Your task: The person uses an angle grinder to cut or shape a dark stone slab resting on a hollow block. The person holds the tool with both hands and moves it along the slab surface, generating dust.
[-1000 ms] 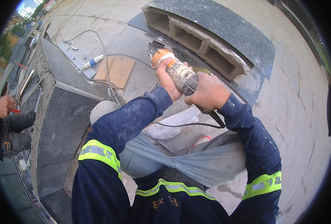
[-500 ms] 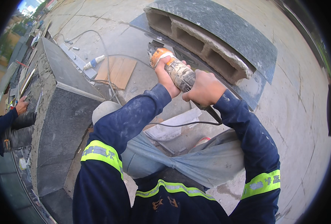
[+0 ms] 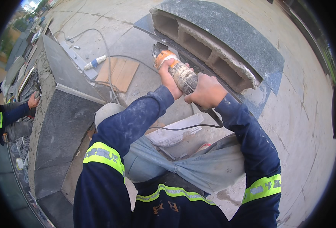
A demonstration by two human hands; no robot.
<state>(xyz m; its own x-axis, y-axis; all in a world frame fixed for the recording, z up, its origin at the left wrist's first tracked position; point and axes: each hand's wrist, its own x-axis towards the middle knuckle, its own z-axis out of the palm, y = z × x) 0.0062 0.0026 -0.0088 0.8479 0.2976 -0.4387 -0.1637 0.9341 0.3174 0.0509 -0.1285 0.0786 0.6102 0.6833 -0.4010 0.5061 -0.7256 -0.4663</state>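
Clock directions run from the grinder. Between eight and nine o'clock, at the far left edge, a co-worker [image 3: 8, 114] in a dark jacket with bright bands has a hand [image 3: 33, 99] by the rough mortar edge of a wall [image 3: 67, 142]; what that hand holds, if anything, I cannot tell. The wall, faced in dark panels, fills eight o'clock. At nine o'clock lie a blue-and-white plug [image 3: 94, 63] and, nearer, a tan board [image 3: 118, 74]. The left hand [image 3: 170, 80] is wrapped round the front of the grinder [image 3: 183, 76], beside its orange collar, thumb on top and fingertips showing past the far side. The grinder is held slantwise ahead of the person's knees, its head toward half past ten; whether that head touches anything is unclear. At six o'clock a white slab [image 3: 175, 133] lies on the floor, a black cord [image 3: 196, 126] passing over it. The right hand [image 3: 207, 91] grips the grinder's rear, its fingers partly hidden. Toward one o'clock, a hollow block [image 3: 198, 45] shows three cavities, with a dark top slab [image 3: 236, 36] over it at two o'clock and a lower slab [image 3: 259, 102] jutting out between three and four.
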